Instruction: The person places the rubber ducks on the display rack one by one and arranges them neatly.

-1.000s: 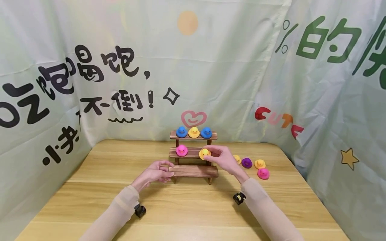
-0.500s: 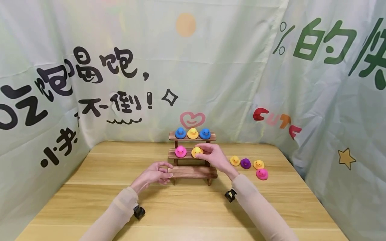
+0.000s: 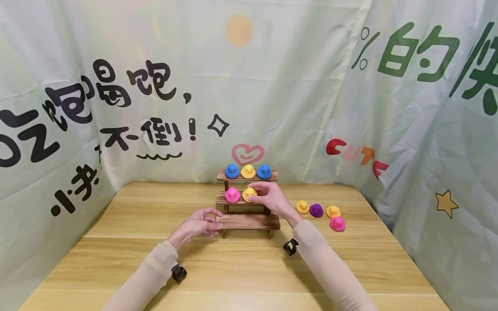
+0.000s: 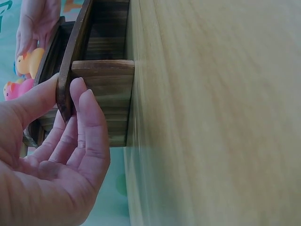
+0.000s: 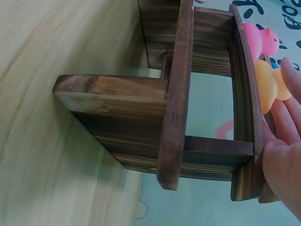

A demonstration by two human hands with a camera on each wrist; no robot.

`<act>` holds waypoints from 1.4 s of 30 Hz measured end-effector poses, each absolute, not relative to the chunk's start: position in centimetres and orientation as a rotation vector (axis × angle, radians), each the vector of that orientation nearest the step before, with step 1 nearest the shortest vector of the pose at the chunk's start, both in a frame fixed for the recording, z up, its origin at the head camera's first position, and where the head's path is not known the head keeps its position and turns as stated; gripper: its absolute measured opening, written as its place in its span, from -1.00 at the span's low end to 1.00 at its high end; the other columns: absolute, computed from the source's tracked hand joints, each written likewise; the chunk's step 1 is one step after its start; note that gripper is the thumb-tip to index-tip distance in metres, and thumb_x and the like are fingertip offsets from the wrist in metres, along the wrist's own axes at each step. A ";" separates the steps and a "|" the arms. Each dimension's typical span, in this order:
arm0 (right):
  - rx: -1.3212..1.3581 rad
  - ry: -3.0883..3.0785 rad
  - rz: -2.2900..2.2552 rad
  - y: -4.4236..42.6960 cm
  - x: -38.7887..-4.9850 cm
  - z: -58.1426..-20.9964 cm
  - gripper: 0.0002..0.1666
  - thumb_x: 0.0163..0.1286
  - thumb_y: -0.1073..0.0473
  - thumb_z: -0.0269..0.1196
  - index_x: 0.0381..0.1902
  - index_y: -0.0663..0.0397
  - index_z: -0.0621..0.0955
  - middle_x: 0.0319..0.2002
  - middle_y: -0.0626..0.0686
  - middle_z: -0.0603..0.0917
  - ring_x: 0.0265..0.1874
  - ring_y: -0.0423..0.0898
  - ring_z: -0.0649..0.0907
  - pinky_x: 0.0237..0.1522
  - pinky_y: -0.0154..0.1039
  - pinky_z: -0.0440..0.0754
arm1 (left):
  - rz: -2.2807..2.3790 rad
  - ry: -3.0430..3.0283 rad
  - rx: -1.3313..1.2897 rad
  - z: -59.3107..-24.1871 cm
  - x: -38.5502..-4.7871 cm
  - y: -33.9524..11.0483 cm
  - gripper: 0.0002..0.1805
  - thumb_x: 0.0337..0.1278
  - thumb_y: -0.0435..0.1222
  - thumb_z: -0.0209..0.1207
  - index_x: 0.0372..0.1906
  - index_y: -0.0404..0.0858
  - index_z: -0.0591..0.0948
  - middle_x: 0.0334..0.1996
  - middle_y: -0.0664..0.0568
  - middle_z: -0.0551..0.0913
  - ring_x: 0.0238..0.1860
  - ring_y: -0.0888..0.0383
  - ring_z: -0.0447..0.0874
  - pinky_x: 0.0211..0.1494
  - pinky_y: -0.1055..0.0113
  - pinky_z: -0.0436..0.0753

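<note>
A three-tier wooden display stand (image 3: 249, 221) stands on the table. My left hand (image 3: 198, 223) grips the left end of its lowest board; in the left wrist view, the thumb lies on one face and fingers on the other. On the middle board, my right hand (image 3: 272, 200) holds a yellow rubber duck (image 3: 247, 194) between thumb and fingers. That duck sits just right of a pink duck (image 3: 232, 195). Along the top board are a blue duck (image 3: 232, 171), a yellow duck (image 3: 248, 172) and another blue duck (image 3: 264, 172).
Right of the stand, more rubber ducks lie on the table: a yellow one (image 3: 302, 207), a purple one (image 3: 316, 210), another yellow one (image 3: 333, 211) and a pink one (image 3: 337, 224). A printed fabric curtain (image 3: 288, 108) hangs behind the wooden table (image 3: 241, 272).
My right hand has slid leftward along the middle board with the yellow duck, bringing it close to the pink one. My left hand has stayed at the lowest board's end.
</note>
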State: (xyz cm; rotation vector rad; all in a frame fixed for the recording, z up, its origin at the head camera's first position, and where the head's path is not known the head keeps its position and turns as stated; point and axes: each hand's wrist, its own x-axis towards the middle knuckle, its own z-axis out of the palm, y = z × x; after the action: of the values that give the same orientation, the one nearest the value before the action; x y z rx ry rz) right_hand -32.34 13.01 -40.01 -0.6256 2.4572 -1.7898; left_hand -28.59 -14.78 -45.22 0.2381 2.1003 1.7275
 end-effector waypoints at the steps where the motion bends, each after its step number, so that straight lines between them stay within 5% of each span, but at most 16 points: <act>1: -0.624 2.455 -1.790 13.0 -32.4 -40.0 -0.58 0.22 0.23 0.42 0.07 0.06 0.66 0.01 0.10 0.73 0.02 -0.05 0.69 -0.07 -0.28 0.74 | 1.726 2.103 0.236 -45.2 -28.6 -14.8 -0.49 0.10 -0.40 0.31 0.17 -0.36 0.44 -0.30 -0.15 0.68 -0.43 0.11 0.67 -0.24 0.21 0.79; 24: -0.653 2.391 -1.819 12.6 -32.2 -40.2 -0.55 0.22 0.30 0.40 0.10 0.18 0.63 0.05 0.22 0.69 0.04 0.01 0.68 -0.04 -0.29 0.73 | 1.723 2.091 0.243 -45.5 -28.4 -15.0 -0.46 0.08 -0.40 0.33 0.19 -0.36 0.43 -0.29 -0.12 0.69 -0.42 0.10 0.68 -0.26 0.22 0.78; 42: -0.592 2.468 -1.919 14.9 -32.4 -40.2 -0.63 0.35 0.17 0.31 0.06 0.24 0.65 0.06 0.23 0.68 -0.13 -0.29 0.66 -0.08 -0.42 0.69 | 1.725 2.101 0.256 -45.2 -28.6 -14.9 -0.46 0.09 -0.39 0.32 0.19 -0.36 0.43 -0.27 -0.17 0.69 -0.43 0.11 0.68 -0.24 0.19 0.79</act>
State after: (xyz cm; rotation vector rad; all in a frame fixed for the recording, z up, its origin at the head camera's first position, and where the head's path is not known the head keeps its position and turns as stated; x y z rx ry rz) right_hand -32.44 14.93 -40.19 -0.5921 2.4681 -1.9187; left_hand -28.59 -14.87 -45.19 0.2561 2.1013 1.7253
